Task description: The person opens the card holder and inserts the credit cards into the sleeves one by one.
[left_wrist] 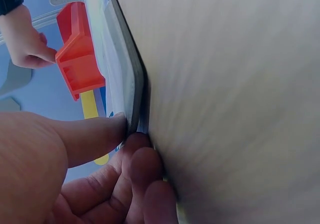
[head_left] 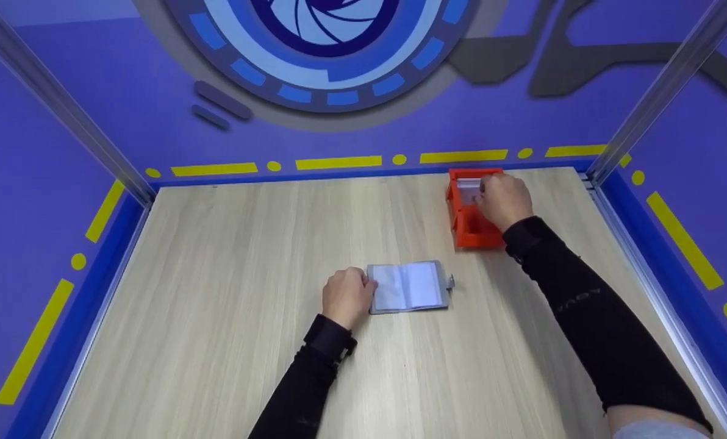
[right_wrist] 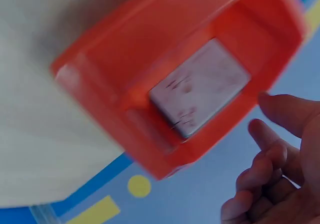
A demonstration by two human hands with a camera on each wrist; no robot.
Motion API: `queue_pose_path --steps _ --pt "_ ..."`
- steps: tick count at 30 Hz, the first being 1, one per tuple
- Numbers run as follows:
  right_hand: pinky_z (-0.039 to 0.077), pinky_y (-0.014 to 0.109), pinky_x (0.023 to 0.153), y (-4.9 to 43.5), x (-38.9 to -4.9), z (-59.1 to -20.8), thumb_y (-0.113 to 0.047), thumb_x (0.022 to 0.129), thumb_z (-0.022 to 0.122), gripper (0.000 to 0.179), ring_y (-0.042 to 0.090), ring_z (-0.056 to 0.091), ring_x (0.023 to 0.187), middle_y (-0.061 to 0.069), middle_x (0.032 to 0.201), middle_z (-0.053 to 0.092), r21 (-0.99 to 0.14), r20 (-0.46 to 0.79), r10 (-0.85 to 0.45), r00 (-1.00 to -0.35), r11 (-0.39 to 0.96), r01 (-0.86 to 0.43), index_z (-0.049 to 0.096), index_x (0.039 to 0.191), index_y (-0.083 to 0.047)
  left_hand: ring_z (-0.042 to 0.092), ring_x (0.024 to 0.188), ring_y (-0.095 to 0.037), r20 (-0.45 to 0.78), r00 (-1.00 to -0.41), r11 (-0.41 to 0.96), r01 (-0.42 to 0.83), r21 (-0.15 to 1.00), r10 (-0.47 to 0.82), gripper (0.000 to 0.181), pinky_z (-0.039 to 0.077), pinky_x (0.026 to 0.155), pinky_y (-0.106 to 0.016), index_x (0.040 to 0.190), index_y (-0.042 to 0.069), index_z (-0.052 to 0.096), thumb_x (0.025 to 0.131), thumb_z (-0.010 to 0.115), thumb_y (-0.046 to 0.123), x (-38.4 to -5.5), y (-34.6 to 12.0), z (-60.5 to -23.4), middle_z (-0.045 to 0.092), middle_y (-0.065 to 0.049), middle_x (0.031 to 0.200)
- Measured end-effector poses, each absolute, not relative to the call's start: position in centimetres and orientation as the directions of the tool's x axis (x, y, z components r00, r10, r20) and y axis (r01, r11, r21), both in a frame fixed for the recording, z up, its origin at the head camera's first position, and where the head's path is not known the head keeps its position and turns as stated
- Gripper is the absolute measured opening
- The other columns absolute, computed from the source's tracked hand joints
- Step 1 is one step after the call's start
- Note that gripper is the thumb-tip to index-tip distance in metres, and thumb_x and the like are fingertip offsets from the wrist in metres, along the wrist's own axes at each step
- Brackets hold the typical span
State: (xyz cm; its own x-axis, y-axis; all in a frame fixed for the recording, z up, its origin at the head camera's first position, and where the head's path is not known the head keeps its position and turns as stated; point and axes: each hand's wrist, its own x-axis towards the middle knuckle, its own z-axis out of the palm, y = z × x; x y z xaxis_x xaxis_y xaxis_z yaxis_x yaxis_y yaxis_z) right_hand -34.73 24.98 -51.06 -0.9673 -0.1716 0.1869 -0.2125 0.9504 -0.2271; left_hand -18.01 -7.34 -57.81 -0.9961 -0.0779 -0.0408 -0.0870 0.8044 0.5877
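A small grey card album (head_left: pixel 423 285) lies spread on the table, clear sleeves facing up and a clasp tab on its right side. My left hand (head_left: pixel 344 297) pinches its left edge, thumb (left_wrist: pixel 97 140) on top and fingers curled at the underside. At the back right is a red box (head_left: pixel 480 240) with an open top. Inside it lies a pale stack of what look like cards (right_wrist: pixel 200 88). Over the box's right side hovers my right hand (head_left: pixel 507 199). Its thumb and forefinger stand slightly apart near the rim, other fingers loosely bent, nothing visible between them.
The wood-grain table (head_left: pixel 247 292) is enclosed by a purple back wall (head_left: pixel 125 91) and side walls. Metal posts (head_left: pixel 650 97) stand at the back corners. The red box sits close to the back wall.
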Motion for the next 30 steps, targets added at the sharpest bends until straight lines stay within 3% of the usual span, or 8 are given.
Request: queue_pose_path --steps 4,11,21,30 --pt "0.057 0.063 0.086 25.3 -36.4 -52.0 -0.012 0.094 0.084 0.026 0.048 0.074 0.091 0.03 0.097 0.076 -0.108 0.24 -0.237 -0.942 0.957 -0.268 0.073 0.104 0.01 0.054 0.063 -0.017 -0.027 -0.996 0.804 -0.08 0.59 -0.079 0.042 0.04 0.061 -0.033 0.066 0.017 0.058 0.1 0.081 0.025 -18.0 -7.5 -57.9 0.059 0.003 0.068" --pt "0.055 0.061 0.089 25.6 -39.1 -53.6 -0.023 0.094 0.088 0.042 0.05 0.073 0.097 0.031 0.105 0.076 0.06 0.189 -0.289 -0.938 0.957 -0.283 0.07 0.115 0.009 0.049 0.061 -0.014 0.006 -0.997 0.804 -0.058 0.592 -0.076 0.043 0.037 0.058 -0.03 0.065 0.018 0.055 0.099 0.082 0.024 -18.0 -7.4 -57.9 0.054 0.006 0.066" --pt "0.054 0.059 0.086 25.6 -40.1 -54.4 -0.024 0.094 0.09 0.044 0.049 0.073 0.096 0.03 0.104 0.075 0.067 0.197 -0.291 -0.936 0.957 -0.283 0.069 0.114 0.009 0.052 0.062 -0.015 -0.013 -0.997 0.804 -0.072 0.59 -0.08 0.043 0.04 0.061 -0.033 0.065 0.019 0.057 0.099 0.082 0.026 -18.2 -7.3 -57.8 0.056 0.006 0.066" --pt "0.055 0.061 0.091 25.2 -40.5 -54.7 -0.022 0.097 0.085 0.04 0.049 0.073 0.099 0.03 0.107 0.075 0.065 0.163 -0.279 -0.947 0.96 -0.272 0.069 0.118 0.008 0.049 0.06 -0.014 -0.03 -0.996 0.799 -0.082 0.596 -0.08 0.046 0.037 0.059 -0.031 0.063 0.019 0.052 0.099 0.081 0.026 -18.2 -7.6 -58.0 0.052 0.007 0.064"
